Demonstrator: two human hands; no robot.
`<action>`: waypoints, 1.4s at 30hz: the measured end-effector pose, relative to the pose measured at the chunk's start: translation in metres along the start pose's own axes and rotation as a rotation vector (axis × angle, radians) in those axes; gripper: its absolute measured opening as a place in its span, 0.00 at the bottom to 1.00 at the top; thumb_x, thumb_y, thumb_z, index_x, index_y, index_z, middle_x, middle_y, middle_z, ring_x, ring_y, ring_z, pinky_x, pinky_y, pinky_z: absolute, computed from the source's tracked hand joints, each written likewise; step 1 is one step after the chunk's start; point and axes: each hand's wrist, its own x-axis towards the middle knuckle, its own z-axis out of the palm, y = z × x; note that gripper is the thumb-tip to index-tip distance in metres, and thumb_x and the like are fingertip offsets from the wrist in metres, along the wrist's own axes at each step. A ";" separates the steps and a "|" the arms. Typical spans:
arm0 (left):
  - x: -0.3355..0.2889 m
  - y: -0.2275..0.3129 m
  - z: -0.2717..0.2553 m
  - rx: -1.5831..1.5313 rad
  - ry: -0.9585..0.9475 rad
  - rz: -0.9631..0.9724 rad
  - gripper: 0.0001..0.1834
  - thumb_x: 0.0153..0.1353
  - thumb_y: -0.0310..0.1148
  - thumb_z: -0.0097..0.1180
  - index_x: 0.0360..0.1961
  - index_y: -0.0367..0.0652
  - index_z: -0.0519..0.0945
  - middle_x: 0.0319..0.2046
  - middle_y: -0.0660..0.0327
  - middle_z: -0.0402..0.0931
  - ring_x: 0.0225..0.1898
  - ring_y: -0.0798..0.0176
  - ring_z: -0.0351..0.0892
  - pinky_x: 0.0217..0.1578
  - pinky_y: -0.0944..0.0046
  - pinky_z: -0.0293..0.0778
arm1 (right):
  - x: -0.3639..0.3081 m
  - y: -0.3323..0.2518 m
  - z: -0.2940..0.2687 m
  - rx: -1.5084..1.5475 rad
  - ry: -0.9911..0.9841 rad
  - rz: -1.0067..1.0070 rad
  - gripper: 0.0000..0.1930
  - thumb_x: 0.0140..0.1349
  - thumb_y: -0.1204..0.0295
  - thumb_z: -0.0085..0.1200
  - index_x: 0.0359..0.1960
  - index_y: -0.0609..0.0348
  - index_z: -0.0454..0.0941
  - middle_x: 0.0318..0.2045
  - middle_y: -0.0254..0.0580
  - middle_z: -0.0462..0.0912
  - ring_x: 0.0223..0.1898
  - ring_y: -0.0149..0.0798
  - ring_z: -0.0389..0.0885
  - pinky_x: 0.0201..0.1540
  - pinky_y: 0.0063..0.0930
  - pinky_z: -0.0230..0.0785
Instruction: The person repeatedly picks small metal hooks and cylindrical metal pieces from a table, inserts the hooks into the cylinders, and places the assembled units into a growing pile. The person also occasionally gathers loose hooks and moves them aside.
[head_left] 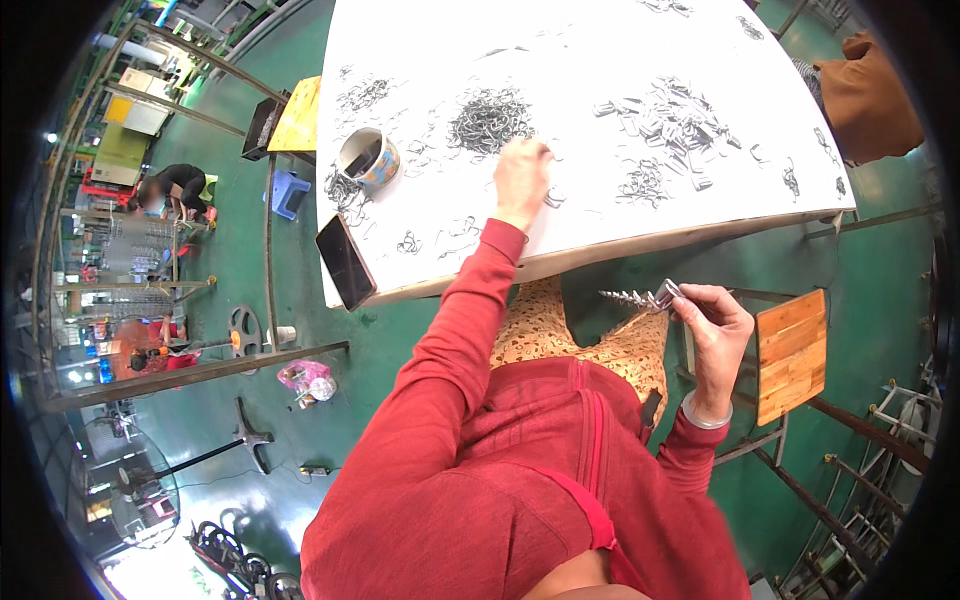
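My left hand [524, 180] is over the white tabletop, just below a dark pile of small metal hooks or rings [490, 120]. Its fingers are drawn together; glare hides whatever may be in them. A few loose metal pieces [553, 197] lie beside it. Off the table's near edge, my right hand [715, 328] pinches a shiny metal clip [666, 294] between thumb and fingers. From that clip a short row of linked metal pieces [626, 297] sticks out to the left. Larger flat silver clips [675, 125] are heaped on the table's right part.
A round tub [388, 172] with a dark object inside stands at the table's left, near a smartphone [345, 262] on the corner. A wooden stool [790, 355] is at my right. Another person in brown [868, 100] is at the far right; a blue stool [288, 193] stands left.
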 end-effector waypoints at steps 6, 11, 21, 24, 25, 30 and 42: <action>0.006 -0.037 -0.001 0.280 -0.113 0.173 0.06 0.52 0.26 0.55 0.31 0.37 0.75 0.34 0.51 0.71 0.40 0.49 0.72 0.38 0.54 0.73 | 0.020 0.003 0.004 0.017 -0.016 0.033 0.08 0.52 0.84 0.59 0.35 0.70 0.79 0.28 0.41 0.82 0.27 0.27 0.79 0.31 0.17 0.72; 0.015 -0.035 -0.004 0.477 -0.198 0.273 0.04 0.54 0.23 0.48 0.32 0.37 0.71 0.36 0.51 0.69 0.42 0.50 0.70 0.37 0.53 0.74 | 0.032 0.002 0.002 0.118 -0.014 -0.013 0.08 0.54 0.83 0.58 0.37 0.70 0.79 0.31 0.44 0.82 0.29 0.29 0.80 0.33 0.20 0.75; -0.044 0.112 -0.052 -0.616 -0.527 0.089 0.11 0.64 0.30 0.49 0.45 0.39 0.75 0.27 0.63 0.75 0.29 0.72 0.77 0.31 0.69 0.73 | 0.029 0.014 -0.008 0.189 0.030 -0.096 0.08 0.56 0.82 0.56 0.38 0.69 0.79 0.31 0.43 0.82 0.30 0.29 0.80 0.33 0.20 0.75; -0.070 0.142 -0.050 -1.091 -0.592 -0.085 0.08 0.62 0.28 0.52 0.38 0.33 0.77 0.25 0.60 0.78 0.26 0.71 0.79 0.28 0.71 0.74 | 0.025 0.013 -0.008 0.223 0.089 -0.094 0.08 0.56 0.82 0.56 0.38 0.69 0.79 0.31 0.43 0.82 0.30 0.29 0.80 0.33 0.20 0.76; -0.073 0.147 -0.049 -1.087 -0.582 -0.063 0.08 0.61 0.28 0.53 0.38 0.33 0.77 0.25 0.60 0.78 0.27 0.71 0.79 0.27 0.71 0.74 | 0.025 0.012 -0.007 0.238 0.112 -0.092 0.08 0.55 0.83 0.57 0.38 0.69 0.79 0.31 0.43 0.82 0.30 0.29 0.80 0.33 0.20 0.76; -0.081 0.149 -0.039 -0.948 -0.492 0.095 0.06 0.58 0.27 0.56 0.37 0.36 0.78 0.33 0.58 0.76 0.28 0.68 0.78 0.27 0.71 0.74 | 0.017 0.010 -0.006 0.273 0.147 -0.132 0.08 0.55 0.83 0.57 0.37 0.69 0.79 0.31 0.43 0.83 0.30 0.30 0.81 0.32 0.20 0.76; -0.083 0.131 -0.024 -1.096 -0.496 0.309 0.08 0.59 0.17 0.49 0.39 0.39 0.73 0.34 0.58 0.76 0.37 0.65 0.76 0.38 0.66 0.74 | 0.032 0.010 -0.019 0.182 -0.048 -0.192 0.07 0.59 0.79 0.55 0.37 0.67 0.81 0.31 0.40 0.77 0.29 0.30 0.79 0.29 0.21 0.76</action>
